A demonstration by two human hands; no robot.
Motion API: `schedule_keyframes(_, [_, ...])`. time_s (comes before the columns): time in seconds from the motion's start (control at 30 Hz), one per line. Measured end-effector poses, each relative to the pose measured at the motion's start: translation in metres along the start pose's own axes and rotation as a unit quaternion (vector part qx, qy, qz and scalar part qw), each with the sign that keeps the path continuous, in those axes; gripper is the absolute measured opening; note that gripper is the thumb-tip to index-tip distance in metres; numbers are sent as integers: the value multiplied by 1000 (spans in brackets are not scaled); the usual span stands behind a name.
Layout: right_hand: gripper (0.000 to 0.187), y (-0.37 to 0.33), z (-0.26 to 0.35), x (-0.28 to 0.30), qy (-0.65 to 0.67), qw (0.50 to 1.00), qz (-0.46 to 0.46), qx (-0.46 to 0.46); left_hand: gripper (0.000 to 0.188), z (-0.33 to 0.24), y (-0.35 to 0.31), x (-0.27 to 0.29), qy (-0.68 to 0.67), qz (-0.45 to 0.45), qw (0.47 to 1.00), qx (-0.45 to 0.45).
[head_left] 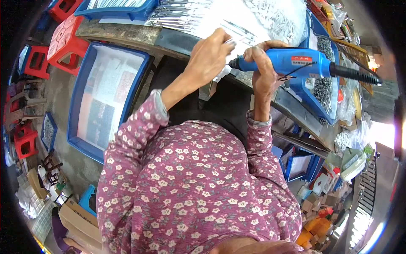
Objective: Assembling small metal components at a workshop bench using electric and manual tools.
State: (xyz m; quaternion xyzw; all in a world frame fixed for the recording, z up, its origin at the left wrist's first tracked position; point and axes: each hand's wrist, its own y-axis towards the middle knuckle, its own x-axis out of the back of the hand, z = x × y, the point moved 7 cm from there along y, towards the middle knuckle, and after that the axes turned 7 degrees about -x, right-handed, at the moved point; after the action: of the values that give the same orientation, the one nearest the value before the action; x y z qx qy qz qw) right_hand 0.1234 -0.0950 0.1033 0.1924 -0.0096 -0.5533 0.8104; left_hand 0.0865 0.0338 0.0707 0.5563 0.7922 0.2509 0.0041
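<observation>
In the head view, the bench (127,34) crosses the upper part, its near edge slanting down toward the right, and a person in a flowered purple top (198,186) sits against that edge. The right hand (265,61) is clamped around a blue power screwdriver (281,58), held level above the bench's near edge, its black nose pointing left and its black cord end pointing right. The left hand (208,55) is just beside the nose, over the same edge, with its fingers curled together; I cannot tell what small thing, if any, sits between them.

Beyond the hands, rows of metal parts (179,16) lie on a white sheet (220,19) toward the bench's far edge. To their right is a heap of small pale pieces (275,15), too blurred to name. A blue tray (120,15) stands at the bench's left corner, and a blue bin (302,91) of small dark pieces is by its right end.

Below the bench's left end is a large blue tub (76,114) with a pale lining. Farther left, 3 red stools (37,62) stand on the floor (61,91), and a cardboard box (78,222) lies toward the lower left.
</observation>
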Motion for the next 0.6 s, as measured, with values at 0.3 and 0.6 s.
schedule_keyframes(0.3, [38, -12, -4, 9, 40, 999, -33, 13, 18, -17, 78, -45, 141, -138, 968, -154])
schedule_keyframes(0.6, [38, -19, -2, 16, 77, 992, -86, 54, 31, 30, 58, -66, -177, -107, 975, 75])
